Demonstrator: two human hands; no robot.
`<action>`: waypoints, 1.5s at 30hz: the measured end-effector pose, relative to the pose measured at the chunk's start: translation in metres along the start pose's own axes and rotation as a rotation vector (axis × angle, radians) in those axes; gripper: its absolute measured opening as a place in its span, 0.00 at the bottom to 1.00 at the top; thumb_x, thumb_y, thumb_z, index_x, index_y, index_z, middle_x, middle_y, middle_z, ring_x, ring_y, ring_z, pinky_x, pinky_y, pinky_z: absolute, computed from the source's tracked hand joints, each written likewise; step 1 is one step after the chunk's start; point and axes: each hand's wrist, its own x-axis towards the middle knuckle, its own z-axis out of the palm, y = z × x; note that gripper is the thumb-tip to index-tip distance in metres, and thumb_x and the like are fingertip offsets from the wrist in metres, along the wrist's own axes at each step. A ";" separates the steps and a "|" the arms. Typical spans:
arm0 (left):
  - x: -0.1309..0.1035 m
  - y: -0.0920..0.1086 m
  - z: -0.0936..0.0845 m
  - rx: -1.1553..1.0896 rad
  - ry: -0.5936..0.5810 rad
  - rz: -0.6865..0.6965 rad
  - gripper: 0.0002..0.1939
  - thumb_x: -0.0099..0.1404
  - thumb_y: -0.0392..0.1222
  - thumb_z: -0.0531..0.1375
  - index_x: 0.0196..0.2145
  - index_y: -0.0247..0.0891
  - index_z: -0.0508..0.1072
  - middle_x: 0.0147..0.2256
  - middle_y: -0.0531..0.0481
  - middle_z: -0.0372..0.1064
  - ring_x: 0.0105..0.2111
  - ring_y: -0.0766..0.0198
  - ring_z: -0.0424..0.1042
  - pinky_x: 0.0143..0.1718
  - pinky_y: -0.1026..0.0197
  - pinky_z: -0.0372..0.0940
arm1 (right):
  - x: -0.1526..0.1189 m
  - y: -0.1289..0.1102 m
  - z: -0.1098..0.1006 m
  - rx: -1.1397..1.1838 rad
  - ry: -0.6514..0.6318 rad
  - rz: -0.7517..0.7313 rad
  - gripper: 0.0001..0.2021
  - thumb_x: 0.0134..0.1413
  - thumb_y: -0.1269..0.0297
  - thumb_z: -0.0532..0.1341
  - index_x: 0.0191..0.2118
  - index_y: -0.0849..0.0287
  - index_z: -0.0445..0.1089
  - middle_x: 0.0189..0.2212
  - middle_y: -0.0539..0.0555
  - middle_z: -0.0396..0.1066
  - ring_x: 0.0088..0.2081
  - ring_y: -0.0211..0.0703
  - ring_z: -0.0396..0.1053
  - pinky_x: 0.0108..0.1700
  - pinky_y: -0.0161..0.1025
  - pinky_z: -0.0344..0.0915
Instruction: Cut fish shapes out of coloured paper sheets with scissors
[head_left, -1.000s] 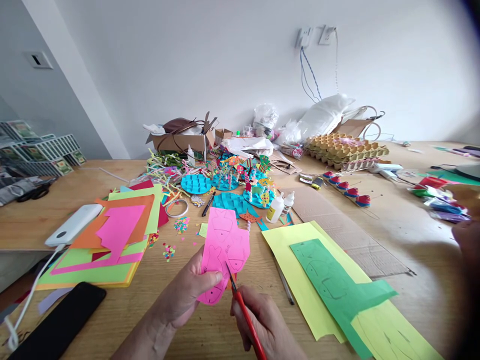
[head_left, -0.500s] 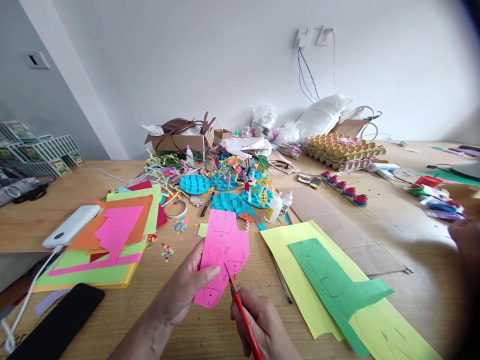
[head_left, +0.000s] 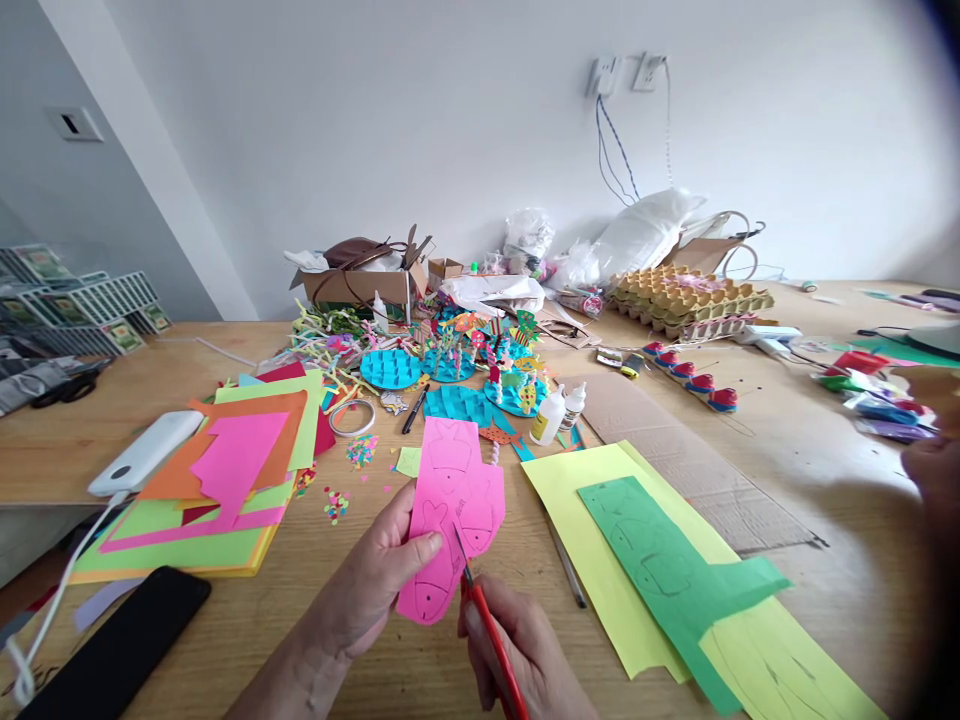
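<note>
Red-handled scissors (head_left: 490, 630) between two drawn fish on pink paper (head_left: 442, 508)

The left hand (head_left: 379, 570) pinches the pink paper by its left edge, thumb flat on top and fingers behind, holding it above the wooden table (head_left: 397, 690). The right hand (head_left: 525, 640) is closed around the scissors' handles; how far apart the blades stand is hard to tell. The blades reach into the sheet just right of the left thumb, between the lower fish outline (head_left: 428, 597) and the right-hand one (head_left: 478, 535).

The step in hand looks like cutting along the fish outlines. The next snip seems to call for a steady grip on the sheet, blades kept to the drawn line and clear of the thumb.

Beyond the paper's top edge lie blue bases (head_left: 390, 369) and two glue bottles (head_left: 548, 420) (head_left: 574, 408). To the right, green paper (head_left: 649, 550) with drawn outlines rests on a yellow sheet (head_left: 574, 510). Well to the left, a pink offcut (head_left: 241, 455) tops a stack of coloured paper, with a black phone (head_left: 124, 640) nearer the person.
</note>
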 end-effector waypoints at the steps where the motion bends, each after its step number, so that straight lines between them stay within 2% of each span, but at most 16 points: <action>1: 0.000 0.000 0.000 -0.002 0.001 0.001 0.23 0.59 0.33 0.57 0.53 0.41 0.63 0.46 0.47 0.70 0.45 0.57 0.67 0.43 0.59 0.60 | 0.000 0.001 0.000 0.004 0.003 0.004 0.23 0.51 0.41 0.48 0.22 0.57 0.53 0.15 0.42 0.49 0.16 0.30 0.50 0.17 0.28 0.52; 9: -0.003 0.000 -0.001 -0.002 0.021 0.009 0.22 0.59 0.34 0.57 0.52 0.41 0.63 0.47 0.47 0.69 0.46 0.56 0.66 0.46 0.57 0.59 | 0.001 0.010 0.000 -0.054 0.018 -0.011 0.23 0.53 0.42 0.47 0.21 0.57 0.53 0.14 0.43 0.50 0.15 0.30 0.49 0.15 0.29 0.46; 17: -0.002 -0.002 0.004 -0.031 0.000 0.008 0.21 0.60 0.33 0.56 0.52 0.41 0.63 0.47 0.46 0.69 0.46 0.55 0.67 0.46 0.56 0.59 | 0.001 0.007 0.004 0.029 -0.010 -0.008 0.24 0.52 0.40 0.47 0.22 0.57 0.54 0.13 0.42 0.51 0.14 0.30 0.51 0.16 0.28 0.51; 22: -0.004 -0.004 0.007 -0.071 0.022 -0.013 0.20 0.60 0.34 0.56 0.50 0.43 0.65 0.47 0.48 0.70 0.47 0.55 0.66 0.47 0.56 0.59 | 0.000 0.006 0.004 0.055 0.009 -0.018 0.23 0.53 0.42 0.48 0.22 0.57 0.54 0.13 0.42 0.50 0.14 0.30 0.49 0.15 0.28 0.49; 29: -0.003 -0.006 0.009 -0.091 0.041 0.007 0.22 0.59 0.34 0.56 0.52 0.41 0.64 0.47 0.47 0.69 0.48 0.55 0.65 0.48 0.57 0.58 | -0.001 0.004 0.005 0.051 0.011 -0.010 0.24 0.52 0.40 0.47 0.22 0.57 0.54 0.13 0.42 0.51 0.13 0.29 0.49 0.15 0.28 0.47; 31: -0.003 -0.006 0.010 -0.098 0.034 0.008 0.22 0.60 0.34 0.56 0.52 0.41 0.63 0.47 0.46 0.69 0.46 0.56 0.66 0.44 0.59 0.60 | 0.000 0.005 0.005 0.047 0.012 0.003 0.24 0.52 0.39 0.47 0.23 0.58 0.55 0.12 0.42 0.52 0.14 0.29 0.50 0.16 0.28 0.48; 34: -0.004 -0.006 0.011 -0.105 0.021 -0.017 0.21 0.60 0.34 0.56 0.51 0.43 0.64 0.45 0.48 0.70 0.38 0.61 0.69 0.39 0.61 0.61 | 0.001 0.007 0.005 0.042 0.008 0.002 0.25 0.52 0.39 0.46 0.24 0.58 0.56 0.12 0.43 0.54 0.14 0.30 0.51 0.17 0.28 0.49; 38: -0.005 -0.006 0.012 -0.093 0.046 -0.051 0.19 0.59 0.35 0.56 0.49 0.45 0.65 0.41 0.51 0.71 0.30 0.66 0.68 0.36 0.63 0.61 | 0.001 0.010 0.006 0.075 0.017 -0.004 0.25 0.51 0.39 0.46 0.26 0.59 0.58 0.12 0.43 0.53 0.14 0.31 0.51 0.17 0.28 0.50; 45: -0.002 -0.010 0.017 -0.106 0.055 -0.030 0.19 0.59 0.33 0.56 0.49 0.42 0.65 0.43 0.48 0.70 0.41 0.60 0.68 0.40 0.61 0.60 | 0.000 0.006 0.006 0.107 0.022 -0.004 0.25 0.51 0.39 0.47 0.27 0.60 0.59 0.12 0.42 0.52 0.14 0.30 0.51 0.16 0.28 0.50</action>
